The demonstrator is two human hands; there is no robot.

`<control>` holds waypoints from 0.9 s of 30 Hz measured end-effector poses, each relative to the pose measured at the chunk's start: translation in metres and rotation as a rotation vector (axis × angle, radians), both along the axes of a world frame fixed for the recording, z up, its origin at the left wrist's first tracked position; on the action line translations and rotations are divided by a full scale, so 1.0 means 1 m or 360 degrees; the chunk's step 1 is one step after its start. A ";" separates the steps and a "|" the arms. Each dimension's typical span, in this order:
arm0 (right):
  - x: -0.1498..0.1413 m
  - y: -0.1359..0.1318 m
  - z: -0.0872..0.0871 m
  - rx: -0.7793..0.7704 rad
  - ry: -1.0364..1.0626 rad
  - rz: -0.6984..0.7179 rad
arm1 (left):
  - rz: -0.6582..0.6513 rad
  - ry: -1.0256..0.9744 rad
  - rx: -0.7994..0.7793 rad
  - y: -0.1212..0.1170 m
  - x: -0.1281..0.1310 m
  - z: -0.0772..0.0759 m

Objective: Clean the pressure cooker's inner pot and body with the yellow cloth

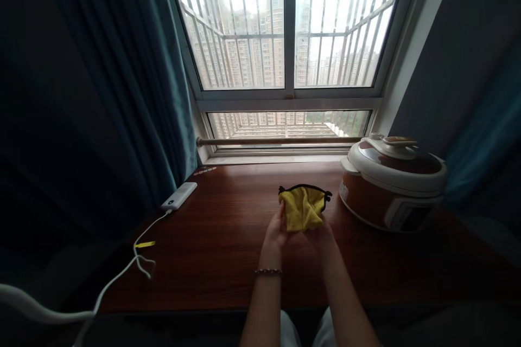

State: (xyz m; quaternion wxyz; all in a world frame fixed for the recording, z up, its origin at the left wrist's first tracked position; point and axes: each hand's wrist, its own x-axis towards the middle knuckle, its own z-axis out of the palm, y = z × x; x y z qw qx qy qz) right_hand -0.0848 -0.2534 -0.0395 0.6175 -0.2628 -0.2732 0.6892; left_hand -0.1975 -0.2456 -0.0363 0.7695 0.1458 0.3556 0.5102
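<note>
A yellow cloth (pixel 303 207) with a dark edging is bunched up above the wooden table, a little right of the middle of the view. My left hand (pixel 277 227) grips its left side, with the fingers partly behind it. At its lower right, my right hand (pixel 321 233) is closed on the same cloth, and most of those fingers are hidden under the folds. A beaded bracelet sits on my left wrist.
A brown and white electric cooker (pixel 393 184) stands at the right of the table (pixel 220 238). On the left lies a white power bank (pixel 179 196) with a white cable (pixel 118 276) and yellow tag (pixel 145 244). A barred window (pixel 288 95) is behind, beside a blue curtain (pixel 134 65).
</note>
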 end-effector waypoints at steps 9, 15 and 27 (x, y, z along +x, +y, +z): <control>0.045 0.001 -0.009 -0.0584 -0.0092 -0.0436 | 0.0552 0.0377 0.0270 -0.016 -0.031 -0.001; 0.081 -0.004 -0.006 -0.0507 -0.0046 -0.0614 | 0.0507 0.0499 0.0376 -0.020 -0.020 0.004; 0.087 0.009 -0.041 -0.0359 -0.1125 -0.0989 | 0.0250 0.1394 0.0552 -0.017 -0.022 -0.008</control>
